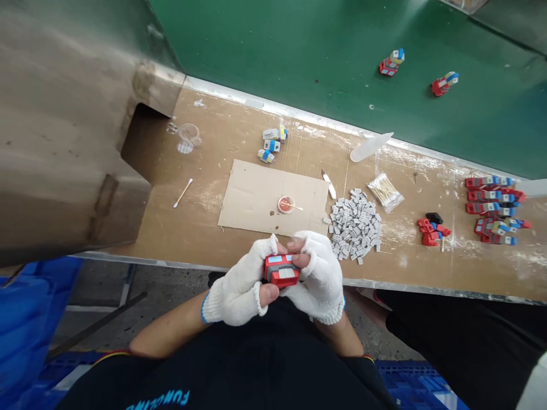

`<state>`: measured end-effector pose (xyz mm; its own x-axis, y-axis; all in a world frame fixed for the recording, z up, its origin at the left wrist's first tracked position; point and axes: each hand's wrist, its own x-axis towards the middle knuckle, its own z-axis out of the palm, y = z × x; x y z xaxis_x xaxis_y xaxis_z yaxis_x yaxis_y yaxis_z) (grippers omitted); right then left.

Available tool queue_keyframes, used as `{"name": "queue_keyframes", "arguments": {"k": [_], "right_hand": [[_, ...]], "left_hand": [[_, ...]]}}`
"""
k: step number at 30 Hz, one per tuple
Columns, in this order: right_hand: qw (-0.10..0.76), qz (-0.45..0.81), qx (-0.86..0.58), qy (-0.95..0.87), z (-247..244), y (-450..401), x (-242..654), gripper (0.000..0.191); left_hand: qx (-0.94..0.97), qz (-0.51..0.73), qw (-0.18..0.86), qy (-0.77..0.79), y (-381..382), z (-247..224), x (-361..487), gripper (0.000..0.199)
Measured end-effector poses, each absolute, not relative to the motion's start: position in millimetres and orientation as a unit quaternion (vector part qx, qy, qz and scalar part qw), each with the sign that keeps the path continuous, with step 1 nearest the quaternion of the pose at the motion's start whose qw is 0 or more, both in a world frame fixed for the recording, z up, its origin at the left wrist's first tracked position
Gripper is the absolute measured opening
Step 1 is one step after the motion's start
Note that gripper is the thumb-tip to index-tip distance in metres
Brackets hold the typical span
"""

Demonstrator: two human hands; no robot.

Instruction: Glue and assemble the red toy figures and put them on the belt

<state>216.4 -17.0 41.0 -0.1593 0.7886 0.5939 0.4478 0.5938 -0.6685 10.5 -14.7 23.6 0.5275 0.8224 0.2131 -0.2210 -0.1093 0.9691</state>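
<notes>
Your left grip (245, 285) and right grip (318, 276) clasp the red piece (281, 272) from opposite sides, seemingly so it sits steady between them.

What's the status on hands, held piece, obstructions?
Left hand and right hand both gripping. Red block held near the bench's front edge. No obstruction seen at the block; small cup, gray pile nearby.

Green belt (273, 51), stained metal housing (64, 125), blue crates (25, 319)
</notes>
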Motion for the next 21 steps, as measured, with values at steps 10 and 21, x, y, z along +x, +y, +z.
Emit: {"name": "queue_keyframes", "arguments": {"k": [10,21], "right_hand": [[0.469,0.211,-0.372,-0.773,43,-18,229,0.041],[0.505,0.301,-0.382,-0.713,29,-37,228,0.057]], "left_hand": [[0.721,0.415,0.484,0.271,11,46,-3,0.016],[0.740,0.406,0.483,0.232,17,60,-4,0.017]]}}
